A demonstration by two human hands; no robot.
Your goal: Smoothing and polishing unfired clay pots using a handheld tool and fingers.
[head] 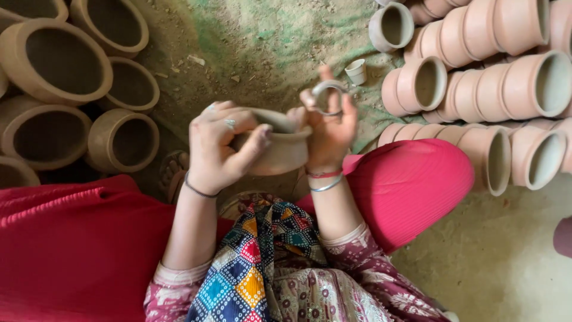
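A small unfired clay pot (280, 149) sits between my two hands above my lap. My left hand (220, 146) wraps around its near side, thumb pressed on the rim, a ring on one finger and a thin bangle at the wrist. My right hand (328, 128) steadies the pot's right side and pinches a metal ring-shaped loop tool (326, 95) between thumb and fingers above the rim. Bangles circle the right wrist.
Larger clay pots (59, 62) lie on the ground at the left. Rows of smaller pots (506, 83) lie stacked on their sides at the right. A tiny white cup (356, 71) stands on the dirt ahead. My legs in pink cloth (411, 185) spread below.
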